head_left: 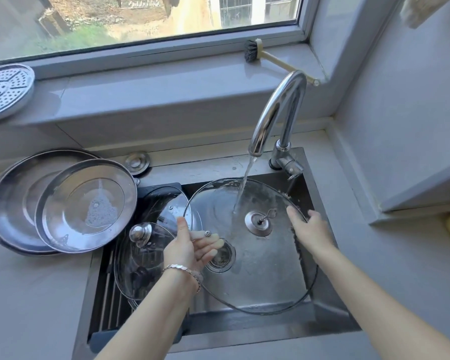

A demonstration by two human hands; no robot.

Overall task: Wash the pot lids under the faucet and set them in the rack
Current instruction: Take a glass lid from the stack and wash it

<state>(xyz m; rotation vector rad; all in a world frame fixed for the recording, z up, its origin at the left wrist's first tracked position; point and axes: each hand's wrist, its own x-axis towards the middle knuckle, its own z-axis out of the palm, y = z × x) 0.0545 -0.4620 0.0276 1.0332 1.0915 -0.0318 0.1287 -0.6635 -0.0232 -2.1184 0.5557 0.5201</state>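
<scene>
You are rinsing: your left hand (pixel 190 245) and right hand (pixel 309 229) pinch opposite edges of the large glass lid (pixel 260 255), held tilted over the sink (pixel 330 318) under the faucet (pixel 278 113) stream; next, I judge, it needs turning, then a careful carry left to the crowded rack (pixel 107 294)

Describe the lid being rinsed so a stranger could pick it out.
Find the sink below the window, then its curved faucet. The glass lid under the running water, held by left hand and right hand, is the larger glass one; unlike the smaller lid left of it, it shows its underside.
</scene>
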